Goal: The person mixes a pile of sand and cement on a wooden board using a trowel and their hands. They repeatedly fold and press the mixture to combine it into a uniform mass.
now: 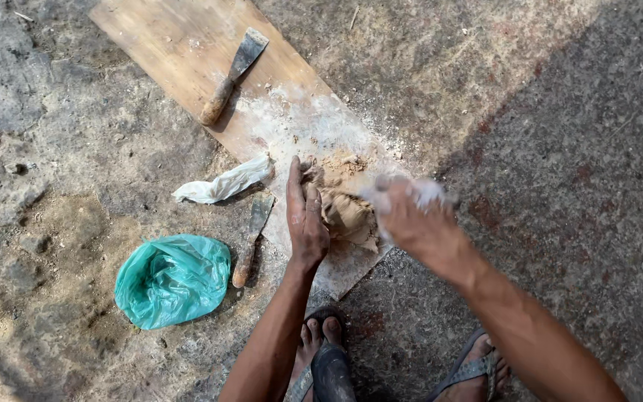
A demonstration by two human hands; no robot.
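Clay lump [347, 216] half hidden behind left hand [305, 219]; right hand [411, 216] blurred.

Wooden board [187, 45] on ground [545, 149], scraper [234, 74]

A lump of brown putty [347, 216] lies on my wooden board [187, 45], near its end closest to me, just in from the right-hand edge. It is soft, uneven and creased, with a ragged lower edge. Loose crumbs of the same brown stuff sit just beyond it, toward the board's far end, on a white powdery patch that dusts the wood there.
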